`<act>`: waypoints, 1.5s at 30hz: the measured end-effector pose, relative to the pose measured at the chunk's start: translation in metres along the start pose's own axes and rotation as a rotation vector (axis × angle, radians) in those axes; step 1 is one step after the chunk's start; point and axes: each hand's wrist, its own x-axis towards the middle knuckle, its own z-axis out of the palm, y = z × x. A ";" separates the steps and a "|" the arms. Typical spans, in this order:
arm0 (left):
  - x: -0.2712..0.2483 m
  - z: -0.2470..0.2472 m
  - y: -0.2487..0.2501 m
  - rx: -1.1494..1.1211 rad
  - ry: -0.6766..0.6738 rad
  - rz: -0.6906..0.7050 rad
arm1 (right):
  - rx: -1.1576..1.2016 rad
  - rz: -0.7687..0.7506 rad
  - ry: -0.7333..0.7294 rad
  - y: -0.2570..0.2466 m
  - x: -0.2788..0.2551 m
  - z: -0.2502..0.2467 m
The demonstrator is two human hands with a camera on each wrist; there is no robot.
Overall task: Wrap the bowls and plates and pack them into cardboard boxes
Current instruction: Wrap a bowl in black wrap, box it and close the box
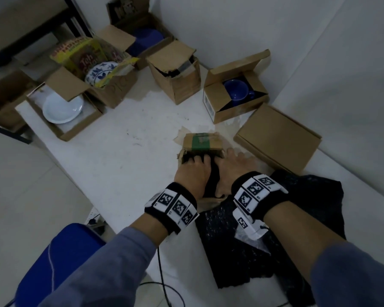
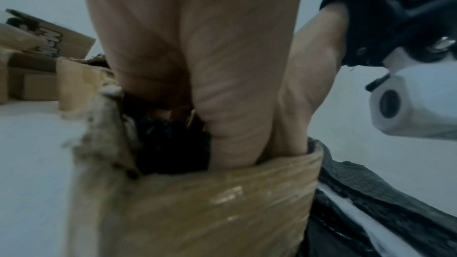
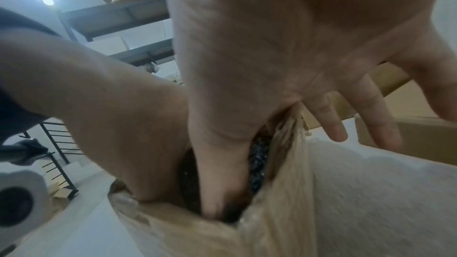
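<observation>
- Head view shows both hands working at a small cardboard box (image 1: 201,147) that stands on the white tabletop (image 1: 124,151), near its right side.
- Left hand (image 1: 192,171) reaches into the open top of the box, and its fingers are bent down onto a black wrapped bundle (image 2: 170,148) that sits inside. What dish is under the wrap, I cannot tell.
- Right hand (image 1: 228,167) is at the right wall of the box: its thumb goes inside beside the bundle, while the other fingers (image 3: 331,122) are spread outside, straight and relaxed. So the grip of this hand is wide, and the grip of the left hand is narrow, pressing on the bundle more than holding it.
- I judge the step in hand to be the packing of one wrapped piece: it is pushed down into the box while the right hand keeps the wall steady.
- More black wrap (image 1: 264,235) lies on the tabletop just under the right wrist.
- Other open boxes stand further away, one with a white plate (image 1: 62,109), one with a patterned plate (image 1: 101,72) and one with a blue cup (image 1: 237,90), none of them wrapped.
- Next move, in my opinion, calls for the bundle to sit fully below the rim, then both hands must come out and fold the torn flaps over it. The edges of the box look soft and worn, so gentle pressure seems wise.
</observation>
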 end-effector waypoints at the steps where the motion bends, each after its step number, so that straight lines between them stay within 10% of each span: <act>1: 0.002 0.001 0.001 0.009 -0.014 0.002 | -0.008 0.014 -0.005 -0.001 0.001 0.001; 29: 0.005 0.015 0.006 0.032 0.102 -0.034 | 0.291 0.018 0.212 -0.006 -0.014 0.014; 40: 0.015 -0.007 -0.028 -0.222 -0.150 0.192 | 0.257 0.132 0.063 -0.019 0.001 -0.014; 45: 0.015 -0.013 -0.042 0.051 -0.023 0.311 | 0.181 0.135 0.086 -0.020 0.008 -0.023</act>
